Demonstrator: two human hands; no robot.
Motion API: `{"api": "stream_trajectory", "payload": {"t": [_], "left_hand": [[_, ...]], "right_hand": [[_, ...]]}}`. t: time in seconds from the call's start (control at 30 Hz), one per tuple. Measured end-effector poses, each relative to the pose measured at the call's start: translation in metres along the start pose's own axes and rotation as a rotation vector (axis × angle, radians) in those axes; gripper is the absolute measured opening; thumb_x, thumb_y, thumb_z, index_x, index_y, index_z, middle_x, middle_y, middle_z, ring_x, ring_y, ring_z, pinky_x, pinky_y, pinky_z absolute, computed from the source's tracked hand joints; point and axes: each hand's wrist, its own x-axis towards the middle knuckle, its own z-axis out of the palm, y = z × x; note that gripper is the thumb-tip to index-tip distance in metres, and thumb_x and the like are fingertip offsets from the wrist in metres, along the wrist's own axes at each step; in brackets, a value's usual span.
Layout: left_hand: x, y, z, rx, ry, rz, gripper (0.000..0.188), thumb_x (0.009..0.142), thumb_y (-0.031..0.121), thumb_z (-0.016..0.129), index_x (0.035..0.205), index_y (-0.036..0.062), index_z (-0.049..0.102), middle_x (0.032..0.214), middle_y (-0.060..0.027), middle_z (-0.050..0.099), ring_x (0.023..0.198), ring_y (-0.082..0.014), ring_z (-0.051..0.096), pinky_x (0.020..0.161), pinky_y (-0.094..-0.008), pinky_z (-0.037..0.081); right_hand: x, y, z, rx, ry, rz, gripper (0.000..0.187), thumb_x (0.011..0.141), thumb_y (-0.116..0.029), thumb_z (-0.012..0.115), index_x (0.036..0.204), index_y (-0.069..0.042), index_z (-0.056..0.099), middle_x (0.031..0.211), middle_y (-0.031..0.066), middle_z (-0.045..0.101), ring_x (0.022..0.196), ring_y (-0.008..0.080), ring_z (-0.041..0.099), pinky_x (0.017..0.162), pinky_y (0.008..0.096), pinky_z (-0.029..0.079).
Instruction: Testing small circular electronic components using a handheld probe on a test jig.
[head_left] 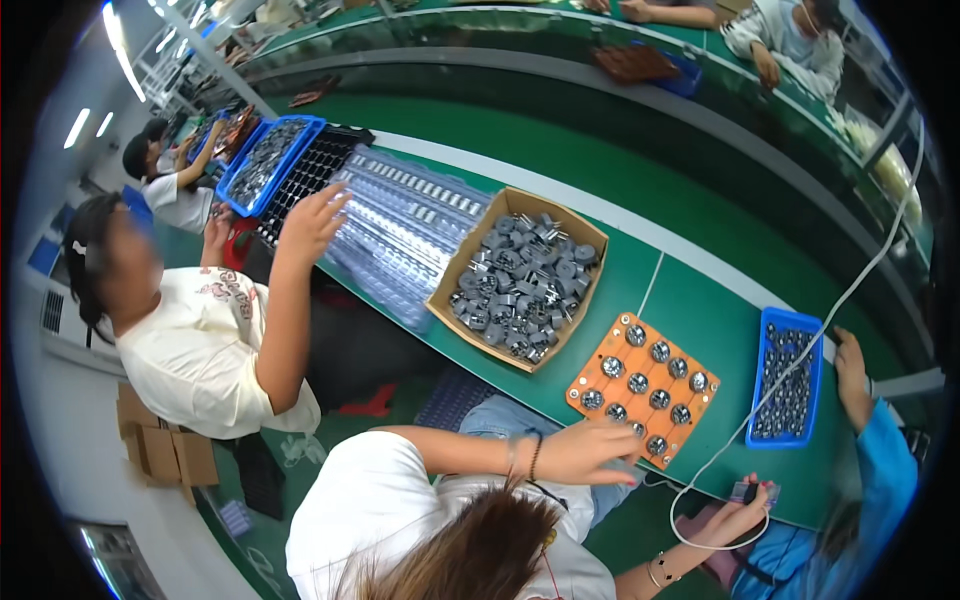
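My left hand (pixel 590 452) hovers at the near edge of an orange fixture board (pixel 597 374). Its fingers are blurred, with a grey smear between thumb and fingertips that I cannot make out. Round metallic parts (pixel 637 382) sit in rows on the board. Off the table's near edge, my right hand (pixel 742 512) grips a small clear-and-black piece (pixel 754 492); a white cable (pixel 683 508) loops by that wrist. Behind the board, a cardboard box (pixel 440 300) holds many grey cylindrical parts with metal pins (pixel 520 280).
A blue tray (pixel 817 390) of small metallic parts stands right, beside a blue-sleeved co-worker's hand (pixel 853 370). Clear plastic trays (pixel 400 215) lie left; another co-worker's hand (pixel 315 220) is above them. A blue bin (pixel 315 125) stands farther left. The white cable crosses the right side.
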Motion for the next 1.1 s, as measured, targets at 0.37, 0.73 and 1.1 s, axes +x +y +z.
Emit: {"api": "stream_trajectory", "payload": {"t": [0.37, 0.73, 1.1], "left_hand": [[-0.017, -0.024, 0.020, -1.426, 0.103, -0.792, 0.025, 0.094, 0.011, 0.048, 0.111, -0.0076, 0.048, 0.114, -0.0226, 0.058, 0.106, -0.0262, 0.060, 0.093, -0.0328, 0.049], [0.003, -0.024, 0.026, -1.373, 0.277, -0.708, 0.022, 0.094, 0.010, 0.046, 0.108, -0.0068, 0.048, 0.120, -0.0229, 0.054, 0.112, -0.0274, 0.055, 0.097, -0.0328, 0.046], [0.071, -0.062, 0.000, -1.438, 0.315, -0.657, 0.018, 0.093, 0.004, 0.043, 0.098, -0.0114, 0.052, 0.120, -0.0270, 0.052, 0.114, -0.0288, 0.054, 0.100, -0.0327, 0.045]], "right_hand": [[0.033, 0.021, 0.024, -0.601, -0.088, -0.010, 0.051, 0.085, -0.014, 0.064, 0.128, 0.000, 0.040, 0.077, 0.0050, 0.058, 0.052, 0.0082, 0.050, 0.044, 0.0208, 0.039], [0.031, 0.029, 0.033, -0.505, -0.183, 0.021, 0.058, 0.082, -0.010, 0.067, 0.131, 0.001, 0.037, 0.078, 0.0054, 0.059, 0.052, 0.0086, 0.053, 0.044, 0.0202, 0.038], [0.031, 0.045, 0.027, -0.436, -0.107, -0.052, 0.060, 0.082, -0.008, 0.068, 0.133, 0.000, 0.038, 0.079, 0.0062, 0.059, 0.052, 0.0085, 0.051, 0.043, 0.0199, 0.036]]}}
